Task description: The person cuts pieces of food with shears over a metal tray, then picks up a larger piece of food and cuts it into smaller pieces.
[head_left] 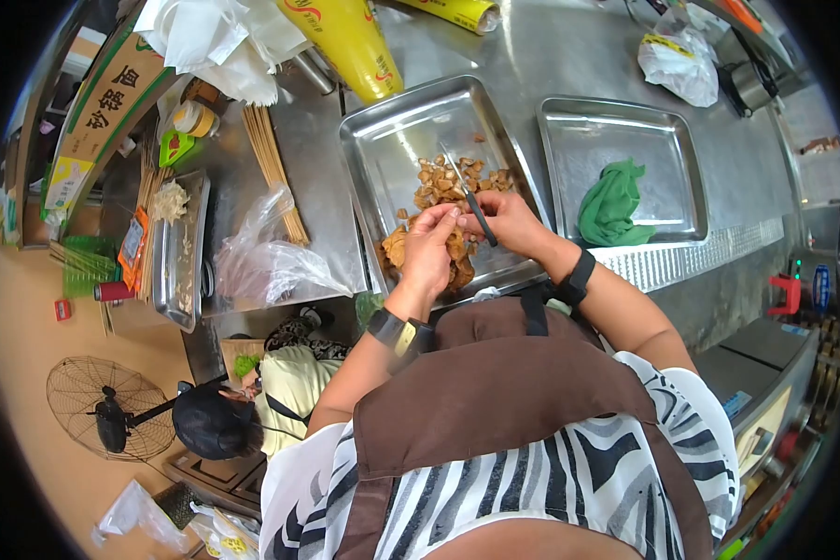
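My right hand [513,224] is closed on black-handled scissors [481,217], whose blades point toward the far side of a metal tray [383,154]. Beside it, my left hand [427,245] has its fingers pinched close to the blades. What those fingertips hold is hidden, and I cannot tell its kind. Small cut brown chunks of food [439,184] are heaped in the middle of the tray. Larger brown pieces [460,271] lie under and around my left hand at the near side.
At right, a second metal tray [555,149] holds a green cloth [614,205]. Left are wooden skewers [275,173], a clear plastic bag [285,261] and a narrow tray [173,252]. Yellow rolls [350,47] lie behind. Another person in a black cap [217,420] is near a fan [110,411].
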### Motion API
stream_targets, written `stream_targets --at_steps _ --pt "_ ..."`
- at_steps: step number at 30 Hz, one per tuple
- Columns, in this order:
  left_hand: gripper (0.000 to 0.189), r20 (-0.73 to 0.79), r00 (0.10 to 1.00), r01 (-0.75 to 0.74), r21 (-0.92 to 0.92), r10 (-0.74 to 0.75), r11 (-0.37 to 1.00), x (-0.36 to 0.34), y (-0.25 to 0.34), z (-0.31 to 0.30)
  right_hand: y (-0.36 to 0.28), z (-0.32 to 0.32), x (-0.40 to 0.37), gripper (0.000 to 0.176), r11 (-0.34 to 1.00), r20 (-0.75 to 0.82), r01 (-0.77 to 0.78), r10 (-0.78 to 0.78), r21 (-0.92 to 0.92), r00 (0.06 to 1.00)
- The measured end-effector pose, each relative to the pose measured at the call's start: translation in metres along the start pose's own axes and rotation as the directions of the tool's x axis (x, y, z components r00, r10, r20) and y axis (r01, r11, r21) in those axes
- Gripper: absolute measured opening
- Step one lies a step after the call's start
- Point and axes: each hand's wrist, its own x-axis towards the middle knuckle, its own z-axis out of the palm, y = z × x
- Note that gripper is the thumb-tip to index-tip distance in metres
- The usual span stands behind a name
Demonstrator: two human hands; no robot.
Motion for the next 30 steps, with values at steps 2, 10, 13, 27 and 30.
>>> stream_targets --at_steps 2,10,13,27,30 --pt "0.019 0.020 0.995 0.098 -0.055 -0.097 0.994 -0.001 0.001 0.000 -0.009 0.001 -0.002 0.023 0.998 0.008 -0.043 0.043 0.054 0.999" --pt "0.020 0.089 0.994 0.029 0.309 -0.059 0.951 -0.001 0.005 -0.015 -0.021 -0.002 -0.002 0.024 0.998 -0.006 -0.050 0.050 0.029 0.999" --pt "0.017 0.041 0.998 0.035 0.129 -0.040 0.991 0.001 0.009 -0.015 -0.026 -0.001 -0.004 0.027 0.993 -0.044 -0.063 0.067 0.101 0.997" --pt "0.012 0.004 1.000 0.017 -0.037 -0.017 0.999 0.004 0.013 -0.013 -0.025 -0.001 -0.034 0.049 0.875 0.058 0.088 -0.069 -0.476 0.996" --pt "0.014 -0.028 0.999 0.023 -0.028 -0.024 0.999 0.003 0.013 -0.014 -0.022 -0.001 -0.034 0.048 0.878 0.049 0.094 -0.080 -0.470 0.996"
